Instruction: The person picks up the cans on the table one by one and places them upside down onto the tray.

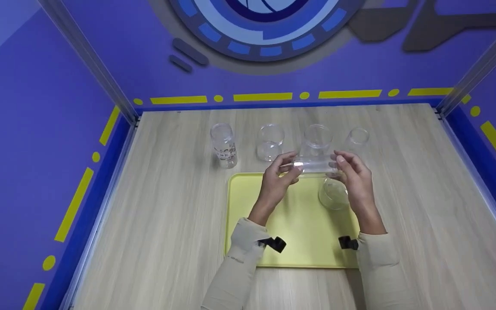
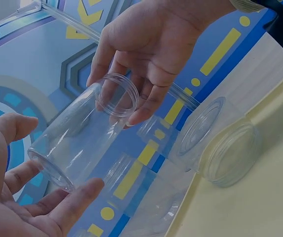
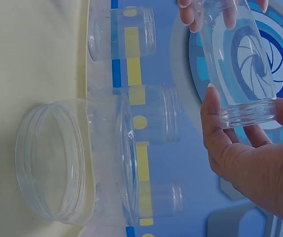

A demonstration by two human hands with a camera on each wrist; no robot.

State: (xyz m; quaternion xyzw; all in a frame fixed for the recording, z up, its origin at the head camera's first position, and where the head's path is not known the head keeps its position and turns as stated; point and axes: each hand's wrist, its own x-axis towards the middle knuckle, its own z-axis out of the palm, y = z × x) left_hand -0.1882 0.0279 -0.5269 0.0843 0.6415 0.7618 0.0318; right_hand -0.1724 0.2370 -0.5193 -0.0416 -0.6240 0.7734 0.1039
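Note:
A clear jar (image 1: 315, 165) lies sideways in the air between both hands, above the back edge of a yellow tray (image 1: 304, 234). My left hand (image 1: 275, 183) holds its base end, fingers and thumb around it. At the other end my right hand (image 1: 358, 185) grips the threaded mouth (image 3: 248, 112). Nothing shows inside the jar, and no lid sits on it. Below the right hand, a wider clear jar (image 1: 333, 197) stands on the tray with its threaded rim (image 3: 50, 163) downward.
Behind the tray, a row of clear containers stands on the wooden table (image 1: 166, 206): a tall printed one (image 1: 225, 150), two wider jars (image 1: 269, 146) and a smaller one (image 1: 358, 137). Blue panels (image 1: 24, 142) wall the table at the back and sides.

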